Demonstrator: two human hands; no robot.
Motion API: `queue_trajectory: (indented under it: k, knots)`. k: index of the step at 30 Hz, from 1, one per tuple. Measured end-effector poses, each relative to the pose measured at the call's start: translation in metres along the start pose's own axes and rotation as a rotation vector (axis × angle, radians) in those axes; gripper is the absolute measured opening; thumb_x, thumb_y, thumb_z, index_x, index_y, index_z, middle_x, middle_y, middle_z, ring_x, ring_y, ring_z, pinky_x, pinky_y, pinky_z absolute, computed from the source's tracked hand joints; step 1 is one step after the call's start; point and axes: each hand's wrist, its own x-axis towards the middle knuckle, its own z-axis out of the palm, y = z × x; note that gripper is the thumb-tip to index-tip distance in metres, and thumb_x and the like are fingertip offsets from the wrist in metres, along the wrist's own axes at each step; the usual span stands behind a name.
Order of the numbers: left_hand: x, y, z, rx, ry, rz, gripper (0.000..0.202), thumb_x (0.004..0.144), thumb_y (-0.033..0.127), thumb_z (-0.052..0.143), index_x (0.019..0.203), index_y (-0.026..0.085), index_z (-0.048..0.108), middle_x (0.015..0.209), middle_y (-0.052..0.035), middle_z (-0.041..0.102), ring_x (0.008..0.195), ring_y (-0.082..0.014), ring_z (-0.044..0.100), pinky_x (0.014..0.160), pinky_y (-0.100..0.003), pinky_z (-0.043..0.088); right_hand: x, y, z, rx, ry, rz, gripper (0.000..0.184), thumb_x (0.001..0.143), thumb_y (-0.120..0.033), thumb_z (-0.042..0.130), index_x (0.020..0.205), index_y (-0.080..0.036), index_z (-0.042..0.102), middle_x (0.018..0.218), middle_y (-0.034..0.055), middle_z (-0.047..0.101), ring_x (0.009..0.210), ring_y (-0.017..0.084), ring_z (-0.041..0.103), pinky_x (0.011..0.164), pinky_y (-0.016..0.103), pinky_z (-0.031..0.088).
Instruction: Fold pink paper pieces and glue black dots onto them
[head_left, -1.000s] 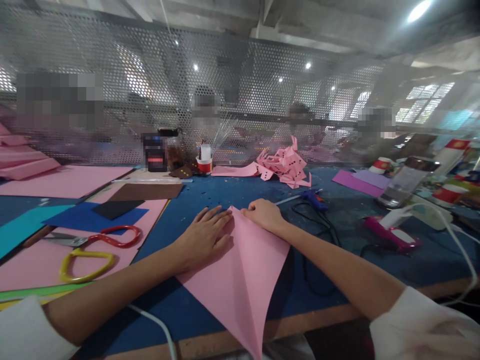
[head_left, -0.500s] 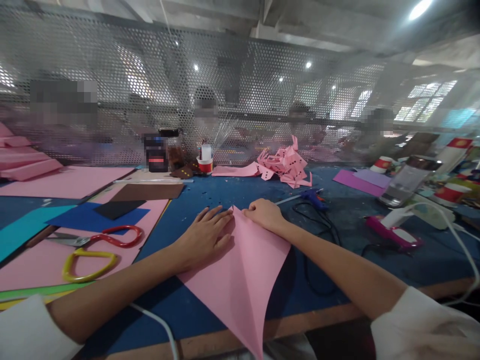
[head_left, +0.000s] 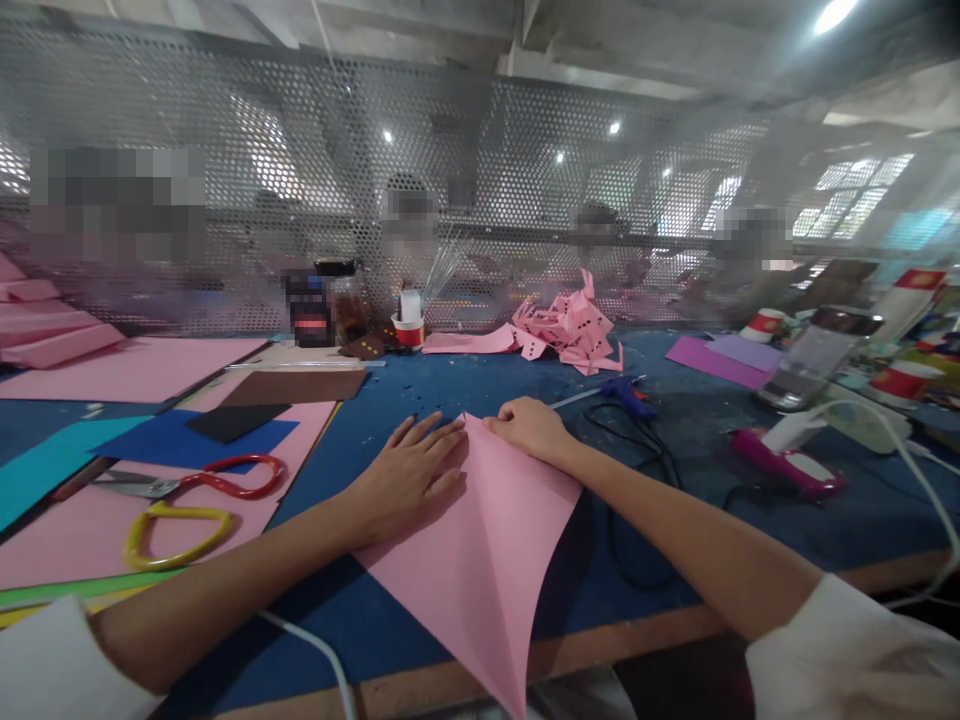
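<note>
A pink sheet of paper (head_left: 480, 540) lies before me with a crease down its middle, one corner pointing away and the opposite one hanging over the table's front edge. My left hand (head_left: 409, 470) rests flat on its left side, fingers stretched toward the far corner. At the right of that corner, my right hand (head_left: 529, 428) has its fingers curled and pressed together on the paper's edge. Left of my forearm are scissors (head_left: 187, 485) with one red and one yellow handle loop, lying on stacked coloured sheets.
A blue glue gun (head_left: 630, 395) with a black cord lies beyond my right hand. Further right are a magenta glue gun (head_left: 787, 465) and a clear bottle (head_left: 817, 360). Cut pink pieces (head_left: 566, 325) pile at the back, before a perforated metal screen (head_left: 480, 180). People sit behind it.
Both hands stay almost in place on the pink paper. The view has shifted very slightly; nothing is picked up or let go.
</note>
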Motion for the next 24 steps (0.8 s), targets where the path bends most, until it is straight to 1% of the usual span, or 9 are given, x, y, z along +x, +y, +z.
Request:
queue_trajectory:
  k: [6,13,18,20,24]
  knots:
    - [0.001,0.0,0.0,0.015,-0.012,-0.006,0.058,0.098,0.047,0.039,0.151,0.024,0.038,0.161,-0.0013,0.035,0.15,-0.029,0.026,0.122,-0.054,0.018,0.002,0.001,0.002,-0.006,0.001,-0.002,0.032,0.087,-0.048,0.057,0.077,-0.023,0.074,0.082,0.0038,0.075,0.081,0.02,0.068,0.063,0.024,0.041]
    - [0.0,0.0,0.0,0.011,-0.004,0.001,0.058,0.099,0.047,0.038,0.152,0.024,0.037,0.161,-0.0018,0.036,0.15,-0.0286,0.025,0.122,-0.053,0.017,0.002,0.001,0.003,-0.009,-0.003,-0.009,0.032,0.088,-0.047,0.057,0.076,-0.023,0.074,0.082,0.0039,0.075,0.081,0.02,0.068,0.064,0.024,0.041]
    - [0.0,-0.002,0.002,-0.01,0.02,0.006,0.058,0.099,0.048,0.038,0.153,0.025,0.036,0.16,-0.0022,0.037,0.15,-0.0287,0.026,0.122,-0.053,0.018,-0.001,0.003,-0.002,0.013,-0.01,-0.015,0.04,0.091,-0.054,0.052,0.081,-0.023,0.076,0.086,0.0047,0.076,0.082,0.02,0.069,0.064,0.024,0.042]
    - [-0.001,-0.001,0.0,-0.019,0.022,0.007,0.058,0.099,0.048,0.038,0.153,0.026,0.036,0.16,-0.0022,0.038,0.15,-0.0284,0.027,0.122,-0.053,0.018,-0.003,0.004,-0.003,0.019,-0.009,-0.012,0.04,0.091,-0.055,0.053,0.083,-0.023,0.076,0.087,0.0047,0.076,0.084,0.02,0.069,0.064,0.024,0.042]
    - [-0.003,0.004,-0.01,-0.016,0.02,0.01,0.056,0.1,0.049,0.038,0.151,0.026,0.039,0.158,-0.0014,0.041,0.15,-0.0271,0.026,0.123,-0.052,0.016,-0.004,0.006,-0.003,0.021,-0.001,-0.003,0.032,0.089,-0.05,0.058,0.082,-0.024,0.075,0.088,0.003,0.076,0.085,0.02,0.069,0.066,0.024,0.042]
